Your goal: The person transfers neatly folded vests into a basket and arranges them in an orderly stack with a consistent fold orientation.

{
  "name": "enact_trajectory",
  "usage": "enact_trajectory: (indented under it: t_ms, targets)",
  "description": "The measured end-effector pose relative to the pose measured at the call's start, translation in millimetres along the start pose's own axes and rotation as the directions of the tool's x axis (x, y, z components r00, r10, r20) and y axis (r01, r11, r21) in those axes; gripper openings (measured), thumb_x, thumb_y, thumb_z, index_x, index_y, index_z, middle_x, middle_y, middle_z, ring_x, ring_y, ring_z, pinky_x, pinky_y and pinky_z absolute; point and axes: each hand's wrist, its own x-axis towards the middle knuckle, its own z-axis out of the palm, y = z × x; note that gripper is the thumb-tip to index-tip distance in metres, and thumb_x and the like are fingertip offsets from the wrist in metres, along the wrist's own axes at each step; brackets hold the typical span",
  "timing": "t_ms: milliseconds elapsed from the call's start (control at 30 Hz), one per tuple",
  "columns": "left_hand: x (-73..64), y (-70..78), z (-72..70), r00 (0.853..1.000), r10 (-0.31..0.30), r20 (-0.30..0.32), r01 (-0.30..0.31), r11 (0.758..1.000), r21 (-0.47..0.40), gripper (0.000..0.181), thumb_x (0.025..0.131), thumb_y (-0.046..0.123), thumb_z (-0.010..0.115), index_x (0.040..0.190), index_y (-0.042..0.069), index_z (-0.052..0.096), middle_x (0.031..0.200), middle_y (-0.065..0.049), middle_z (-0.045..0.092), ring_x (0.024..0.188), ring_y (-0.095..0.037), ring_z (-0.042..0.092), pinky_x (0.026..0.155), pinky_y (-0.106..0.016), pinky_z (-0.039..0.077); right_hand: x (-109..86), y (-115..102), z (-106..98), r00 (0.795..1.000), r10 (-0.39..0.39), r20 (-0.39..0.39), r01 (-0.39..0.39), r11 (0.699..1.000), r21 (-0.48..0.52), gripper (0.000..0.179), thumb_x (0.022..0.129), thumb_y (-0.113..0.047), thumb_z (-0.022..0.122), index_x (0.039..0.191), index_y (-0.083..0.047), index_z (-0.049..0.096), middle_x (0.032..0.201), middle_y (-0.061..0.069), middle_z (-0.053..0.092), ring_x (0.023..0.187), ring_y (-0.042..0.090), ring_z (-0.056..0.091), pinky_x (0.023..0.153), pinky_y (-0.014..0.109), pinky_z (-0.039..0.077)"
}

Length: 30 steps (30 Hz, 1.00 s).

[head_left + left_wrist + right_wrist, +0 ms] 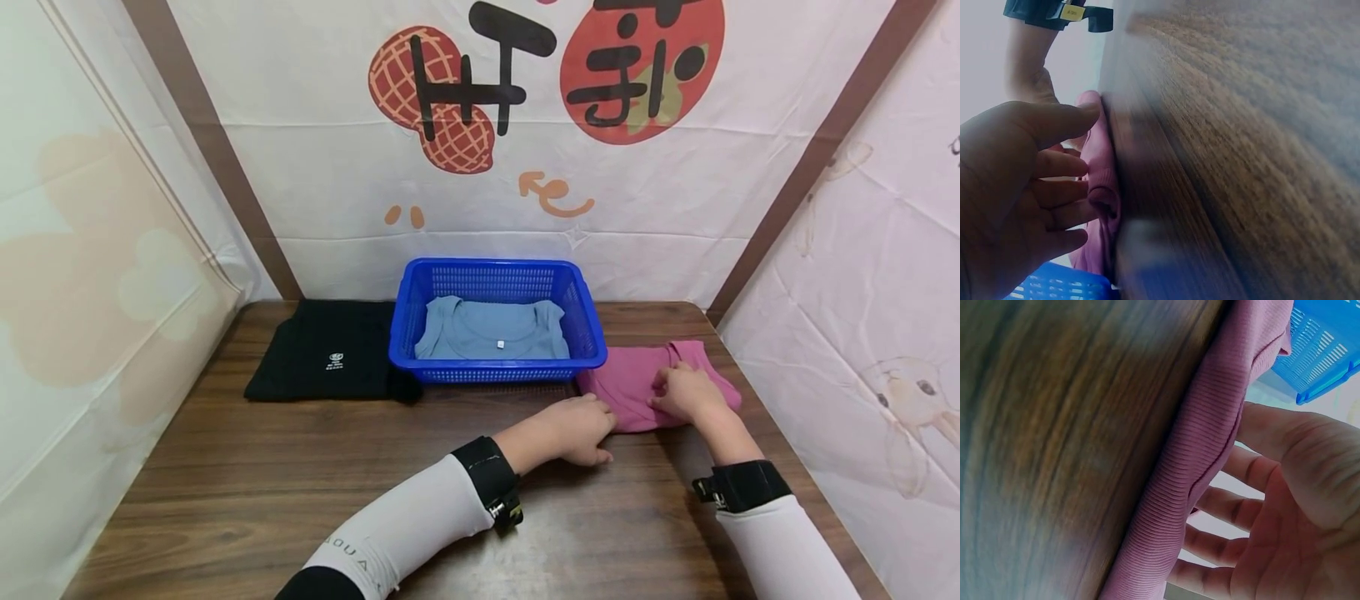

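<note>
A folded pink ribbed garment (pixel 626 379) lies on the table to the right of the basket. At its near left corner is my left hand (pixel 577 429), fingertips right at the fabric and thumb held apart. In the left wrist view, the fingers of that hand (pixel 1041 187) are extended beside the garment's folded edge (pixel 1102 181). My right hand (pixel 688 392) rests on the right half of the garment with fingers lightly bent. The right wrist view has its thumb and fingertips touching the ribbed cloth (pixel 1204 431), without closing round it.
A blue plastic basket (pixel 498 375) stands at the back middle, overlapping the pink garment's left edge in the head view. Inside it lies a folded light-blue top (pixel 495 329). Left of the basket is a folded black garment (pixel 322 354). Printed cloth walls (pixel 315 208) border the wooden table (pixel 262 483).
</note>
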Motion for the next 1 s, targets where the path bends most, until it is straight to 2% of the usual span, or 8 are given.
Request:
enact_trajectory:
  t_ms: [367, 600, 800, 1000]
  targets:
    - [-7.7, 6.0, -4.0, 1.0, 0.01, 0.019, -0.01, 1.0, -0.005, 0.043, 0.092, 0.058, 0.069, 0.118, 0.023, 0.069, 0.127, 0.007, 0.064, 0.113, -0.013, 0.057, 0.097, -0.028, 0.05, -9.0, -2.9, 2.8, 1.0, -0.01, 0.01, 0.011, 1.0, -0.017, 0.035, 0.087, -0.032, 0.08, 0.105, -0.004, 0.069, 0.113, 0.025, 0.061, 0.101, 0.05, 0.062, 0.083, 0.061, 0.051]
    - [-11.5, 8.5, -8.0, 1.0, 0.022, 0.019, -0.022, 1.0, 0.004, 0.037, 0.092, 0.057, 0.069, 0.11, 0.025, 0.069, 0.12, 0.008, 0.065, 0.108, -0.013, 0.059, 0.093, -0.028, 0.052, -13.4, -3.9, 1.6, 0.999, -0.033, 0.023, 0.033, 0.999, -0.017, 0.034, 0.087, -0.032, 0.08, 0.105, -0.005, 0.069, 0.112, 0.025, 0.061, 0.1, 0.047, 0.062, 0.082, 0.06, 0.052]
    - [-14.5, 10.9, -6.5, 0.999, 0.037, 0.013, -0.038, 0.999, 0.019, 0.035, 0.09, 0.058, 0.07, 0.103, 0.025, 0.069, 0.107, 0.008, 0.063, 0.103, -0.013, 0.061, 0.087, -0.029, 0.054, -18.2, -4.7, 1.4, 0.998, -0.039, 0.056, 0.04, 0.999, -0.007, 0.032, 0.086, -0.033, 0.081, 0.101, -0.008, 0.068, 0.11, 0.022, 0.06, 0.097, 0.044, 0.061, 0.077, 0.057, 0.052]
    - [-19.4, 12.6, -7.5, 0.998, 0.07, 0.0, -0.07, 0.997, 0.035, 0.034, 0.09, 0.059, 0.07, 0.098, 0.025, 0.069, 0.103, 0.008, 0.063, 0.1, -0.013, 0.062, 0.088, -0.027, 0.053, -23.8, -8.5, 0.9, 0.996, -0.063, 0.063, 0.064, 0.998, -0.018, 0.03, 0.087, -0.032, 0.081, 0.101, -0.008, 0.069, 0.109, 0.021, 0.061, 0.097, 0.041, 0.061, 0.08, 0.056, 0.051]
